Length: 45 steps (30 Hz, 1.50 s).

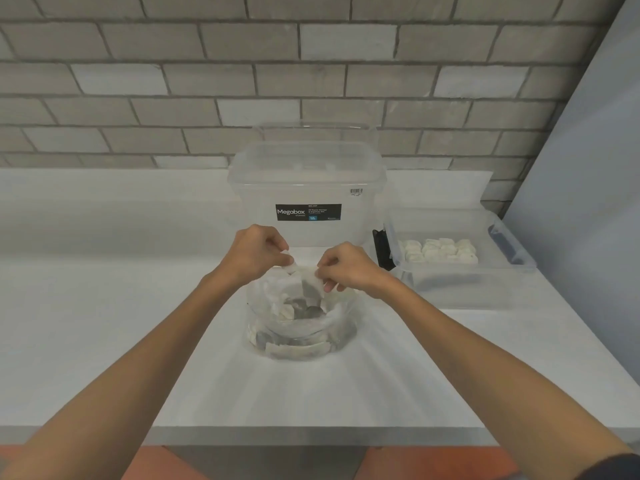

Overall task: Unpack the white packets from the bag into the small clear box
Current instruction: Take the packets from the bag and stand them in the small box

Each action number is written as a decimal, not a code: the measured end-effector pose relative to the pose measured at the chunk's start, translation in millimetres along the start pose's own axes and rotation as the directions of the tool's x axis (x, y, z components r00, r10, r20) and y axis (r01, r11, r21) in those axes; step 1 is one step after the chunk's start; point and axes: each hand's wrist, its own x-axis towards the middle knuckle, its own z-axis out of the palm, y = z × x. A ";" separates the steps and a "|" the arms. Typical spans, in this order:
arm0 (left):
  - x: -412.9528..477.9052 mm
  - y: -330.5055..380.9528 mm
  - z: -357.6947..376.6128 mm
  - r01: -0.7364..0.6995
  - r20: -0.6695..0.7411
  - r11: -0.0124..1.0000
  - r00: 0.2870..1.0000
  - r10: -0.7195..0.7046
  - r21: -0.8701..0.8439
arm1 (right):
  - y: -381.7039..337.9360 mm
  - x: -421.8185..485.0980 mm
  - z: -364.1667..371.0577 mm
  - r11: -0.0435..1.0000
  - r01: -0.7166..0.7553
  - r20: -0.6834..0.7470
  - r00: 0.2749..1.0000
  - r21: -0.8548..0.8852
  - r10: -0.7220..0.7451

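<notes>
A clear plastic bag [301, 332] stands on the white counter in front of me, its mouth open, with several white packets [294, 348] inside. My left hand [256, 254] pinches the bag's far rim on the left. My right hand [346, 268] pinches the rim on the right, and a fold of plastic or a packet [311, 287] hangs below its fingers. The small clear box [457, 271] sits to the right, holding several white packets [438, 251] in rows.
A large lidded clear Megabox tub [308, 192] stands behind the bag, against the brick wall. A black object [381, 249] sits between the tub and the small box. The counter's front edge [311, 434] is near me. A grey wall [588, 168] rises at the right.
</notes>
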 end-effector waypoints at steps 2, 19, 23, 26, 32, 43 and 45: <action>3.6 6.7 3.7 -0.005 -0.008 1.000 1.000 0.005 -0.019 | 0.7 0.6 -12.0 1.000 0.015 0.003 1.000 -0.002 -0.015; 20.8 59.4 25.7 -0.088 0.046 0.996 0.995 0.090 -0.027 | 9.6 5.0 -89.5 0.995 0.102 -0.016 0.995 0.021 -0.102; 34.6 70.8 20.7 -0.109 0.073 0.994 0.991 0.109 -0.003 | 12.0 7.7 -103.0 0.989 0.107 -0.045 0.994 0.099 -0.103; 41.9 81.4 15.7 -0.131 0.090 0.991 0.987 0.131 -0.010 | 13.8 7.6 -115.5 0.985 0.112 -0.069 0.992 0.134 -0.103; 58.3 120.5 15.5 -0.306 0.090 0.947 0.951 0.297 0.101 | 23.3 1.0 -159.6 0.971 0.158 -0.174 0.977 0.182 -0.126; 92.2 196.4 88.8 -0.553 0.283 0.821 0.817 0.502 0.142 | 78.0 -4.9 -226.1 0.998 0.017 -0.358 0.934 0.061 0.006; 97.8 195.7 115.1 -0.553 0.358 0.804 0.812 0.462 0.216 | 90.5 -5.0 -227.7 0.999 -0.015 -0.365 0.931 0.032 0.026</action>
